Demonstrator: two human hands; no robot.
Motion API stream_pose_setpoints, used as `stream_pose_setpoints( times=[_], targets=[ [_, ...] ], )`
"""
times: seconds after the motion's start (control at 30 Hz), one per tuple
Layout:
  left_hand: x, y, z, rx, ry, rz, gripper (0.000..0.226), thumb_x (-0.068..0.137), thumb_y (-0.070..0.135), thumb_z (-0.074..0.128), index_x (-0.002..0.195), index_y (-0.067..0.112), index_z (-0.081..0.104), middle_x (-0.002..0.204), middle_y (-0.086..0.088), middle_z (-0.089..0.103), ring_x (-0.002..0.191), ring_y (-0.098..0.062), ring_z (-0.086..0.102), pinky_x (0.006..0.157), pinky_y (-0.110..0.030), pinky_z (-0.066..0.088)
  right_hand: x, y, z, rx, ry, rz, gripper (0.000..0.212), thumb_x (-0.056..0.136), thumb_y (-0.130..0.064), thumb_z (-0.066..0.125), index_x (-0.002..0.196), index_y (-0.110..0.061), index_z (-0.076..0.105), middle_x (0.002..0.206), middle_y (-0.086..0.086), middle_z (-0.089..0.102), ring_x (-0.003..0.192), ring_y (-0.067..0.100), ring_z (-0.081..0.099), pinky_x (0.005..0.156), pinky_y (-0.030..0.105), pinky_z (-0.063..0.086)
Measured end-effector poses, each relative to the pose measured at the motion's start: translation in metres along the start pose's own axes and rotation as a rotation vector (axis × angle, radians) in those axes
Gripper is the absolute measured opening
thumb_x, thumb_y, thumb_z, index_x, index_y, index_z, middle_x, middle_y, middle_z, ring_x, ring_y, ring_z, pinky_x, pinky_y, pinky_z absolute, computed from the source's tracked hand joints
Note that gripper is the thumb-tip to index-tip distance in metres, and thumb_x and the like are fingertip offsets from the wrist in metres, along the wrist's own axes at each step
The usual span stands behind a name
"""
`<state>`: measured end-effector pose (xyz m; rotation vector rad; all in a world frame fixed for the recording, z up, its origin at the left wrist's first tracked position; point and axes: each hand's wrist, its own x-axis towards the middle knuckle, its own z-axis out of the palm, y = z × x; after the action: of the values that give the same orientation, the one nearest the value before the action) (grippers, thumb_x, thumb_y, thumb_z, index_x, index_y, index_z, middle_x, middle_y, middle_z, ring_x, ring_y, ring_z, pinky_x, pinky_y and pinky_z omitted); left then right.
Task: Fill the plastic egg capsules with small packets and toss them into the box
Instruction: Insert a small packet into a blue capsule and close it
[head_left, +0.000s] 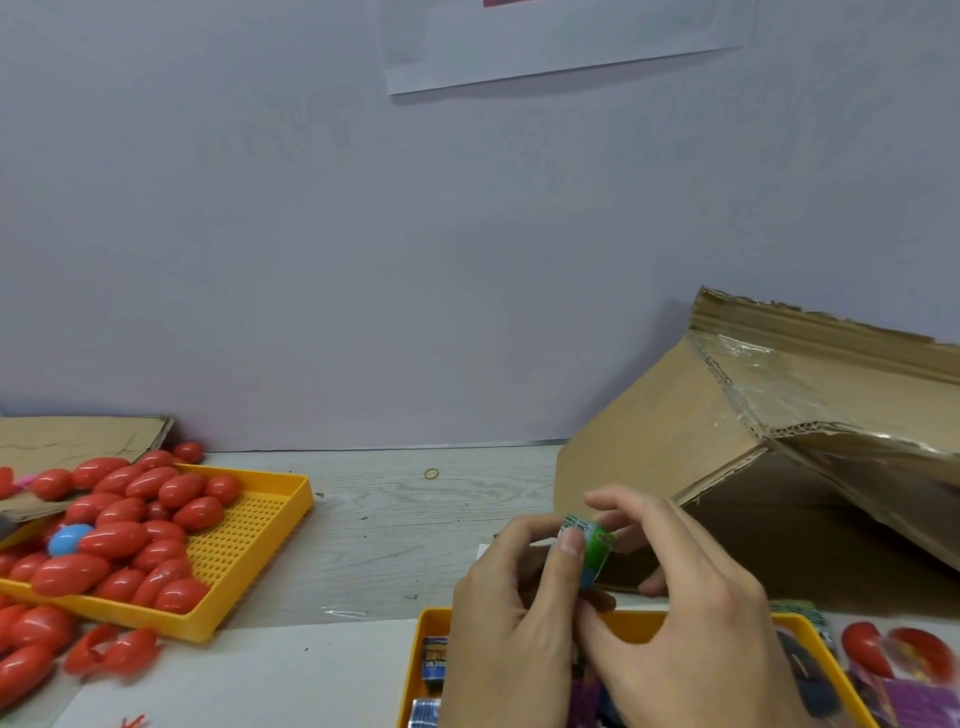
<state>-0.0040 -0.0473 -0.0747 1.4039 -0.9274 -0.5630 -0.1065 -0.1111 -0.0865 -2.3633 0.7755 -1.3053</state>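
— What do we hold? 
— Both our left hand (511, 597) and right hand (675, 587) pinch a small green packet (592, 545) above the near tray's (800, 623) far edge.
— How does it handle? 
— Likely light, crinkly, slippery; we grip its ends.

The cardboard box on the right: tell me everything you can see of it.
The cardboard box is plain brown corrugated board, lying tipped so its dark opening faces the person. Clear tape, wrinkled and shiny, runs along its upper edges, and the cut edges look ragged, showing the fluting. It rests on the pale wood-grain table against the wall, behind the right hand. Its right side runs out of the picture. Nothing can be made out inside.
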Motion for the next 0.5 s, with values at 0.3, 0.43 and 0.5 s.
stream_pose_setpoints(
  times=[0.3, 0.43, 0.5],
  targets=[
    [0.0, 0.002, 0.0, 0.036, 0.012, -0.08, 0.02, 0.09, 0.04, 0.058, 0.093, 0.026, 0.072, 0.078, 0.0, 0.075, 0.073, -0.017, 0.072, 0.067, -0.028, 0.054, -0.001, 0.002, 0.001, 0.051, -0.036, -0.005, 0.084, 0.051, -0.016, 0.092, 0.114, -0.052, 0.049, 0.095, -0.031, 0.056, 0.102, -0.012, 0.052, 0.062, 0.007, 0.048],
    [-0.003, 0.008, 0.0, 0.085, -0.02, -0.053, 0.046, 0.07, 0.064, 0.048, 0.085, 0.027, 0.071, 0.073, -0.01, 0.069, 0.067, -0.017, 0.067, 0.064, -0.038, 0.052, 0.0, 0.002, 0.0, 0.042, -0.07, -0.027, 0.085, 0.053, -0.019, 0.09, 0.113, -0.058, 0.045, 0.104, -0.031, 0.055, 0.105, -0.011, 0.052, 0.068, 0.009, 0.044],
    [-0.003, 0.01, 0.0, 0.142, -0.026, -0.039, 0.051, 0.069, 0.066, 0.044, 0.08, 0.022, 0.068, 0.073, -0.015, 0.067, 0.061, -0.013, 0.061, 0.06, -0.035, 0.048, -0.001, 0.002, 0.001, 0.032, -0.046, -0.024, 0.081, 0.055, -0.02, 0.089, 0.113, -0.055, 0.047, 0.099, -0.03, 0.057, 0.104, -0.009, 0.053, 0.067, 0.011, 0.046]
  ],
)
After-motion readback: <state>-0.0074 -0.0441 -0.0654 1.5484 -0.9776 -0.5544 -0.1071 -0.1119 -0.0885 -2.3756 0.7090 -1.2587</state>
